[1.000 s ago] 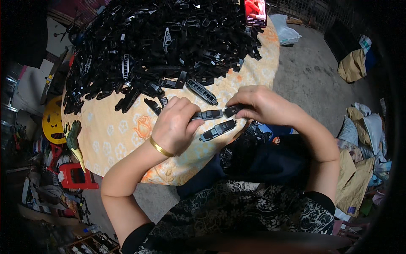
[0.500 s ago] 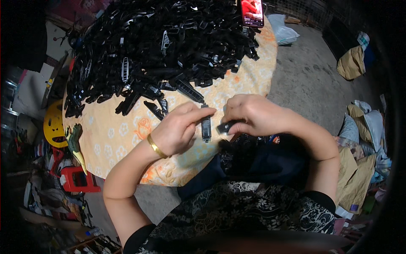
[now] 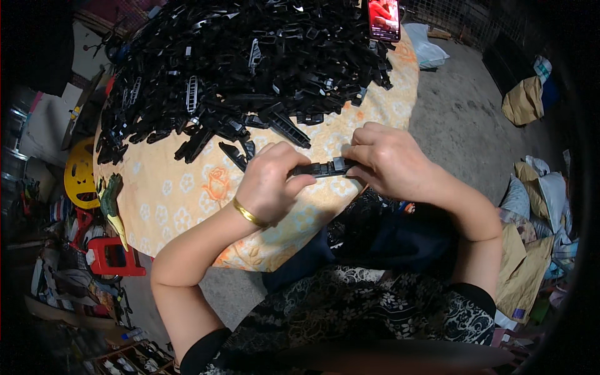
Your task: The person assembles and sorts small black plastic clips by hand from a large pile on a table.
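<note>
A narrow black plastic strip (image 3: 324, 169) is stretched sideways between my hands, just above the flowered tablecloth. Its left end is pinched by my left hand (image 3: 272, 177), thumb below and fingers curled over. At the other end my right hand (image 3: 382, 156) grips it, fingers bent down around a small block-like part. Whether the strip is one piece or two joined pieces I cannot tell. Beyond my hands lies a large heap of black plastic parts (image 3: 244, 69). A ribbed black piece (image 3: 289, 130) rests at the heap's near edge.
A phone with a lit screen (image 3: 384, 20) stands at the far right of the round table (image 3: 169, 212). A dark green tool with a yellow tip (image 3: 114, 212) lies on its left edge. On the floor are a red stool (image 3: 115, 256), a yellow round seat (image 3: 81, 175) and paper sacks (image 3: 525, 269).
The black piece that lay upright under my left fingers is now lifted and turned sideways. My right hand, which held a small black part apart from it, has come to its right end.
</note>
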Available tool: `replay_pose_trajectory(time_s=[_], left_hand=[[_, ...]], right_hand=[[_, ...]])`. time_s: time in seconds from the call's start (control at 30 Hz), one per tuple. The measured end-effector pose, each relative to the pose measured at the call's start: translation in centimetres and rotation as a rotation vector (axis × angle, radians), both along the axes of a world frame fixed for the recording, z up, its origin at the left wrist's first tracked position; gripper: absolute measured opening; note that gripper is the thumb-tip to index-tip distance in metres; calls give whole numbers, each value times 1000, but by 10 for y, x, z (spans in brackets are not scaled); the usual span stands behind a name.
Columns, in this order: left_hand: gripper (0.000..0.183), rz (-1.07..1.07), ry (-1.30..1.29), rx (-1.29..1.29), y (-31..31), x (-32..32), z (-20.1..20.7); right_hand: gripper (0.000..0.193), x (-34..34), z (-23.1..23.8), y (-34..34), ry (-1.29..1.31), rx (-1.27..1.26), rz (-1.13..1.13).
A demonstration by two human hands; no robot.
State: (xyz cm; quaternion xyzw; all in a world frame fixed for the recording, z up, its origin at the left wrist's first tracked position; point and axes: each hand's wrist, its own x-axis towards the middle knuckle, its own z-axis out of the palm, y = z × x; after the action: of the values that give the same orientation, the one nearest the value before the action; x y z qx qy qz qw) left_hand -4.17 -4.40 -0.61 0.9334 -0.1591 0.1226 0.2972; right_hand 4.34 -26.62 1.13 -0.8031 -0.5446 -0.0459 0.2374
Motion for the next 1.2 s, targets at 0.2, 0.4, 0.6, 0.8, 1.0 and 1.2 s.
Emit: replay_pose_trajectory(time_s=[0.2, 0.4, 0.6, 0.8, 1.0, 1.2], left_hand=[[20, -76, -25, 14, 1, 7, -1], [21, -91, -90, -25, -6, 6, -8], [35, -79, 1, -33, 10, 22, 8], [38, 51, -166, 350, 14, 30, 5], [35, -57, -284, 287, 17, 23, 0], [35, -161, -175, 182, 11, 11, 8]], right_hand=[[18, 7, -4, -2, 18, -13, 61], [23, 4, -17, 7, 18, 117, 98], [23, 32, -28, 22, 151, 255, 61], [29, 50, -47, 50, -301, 269, -7], [21, 46, -42, 51, -332, 197, -23], [18, 38, -25, 28, -147, 270, 45]])
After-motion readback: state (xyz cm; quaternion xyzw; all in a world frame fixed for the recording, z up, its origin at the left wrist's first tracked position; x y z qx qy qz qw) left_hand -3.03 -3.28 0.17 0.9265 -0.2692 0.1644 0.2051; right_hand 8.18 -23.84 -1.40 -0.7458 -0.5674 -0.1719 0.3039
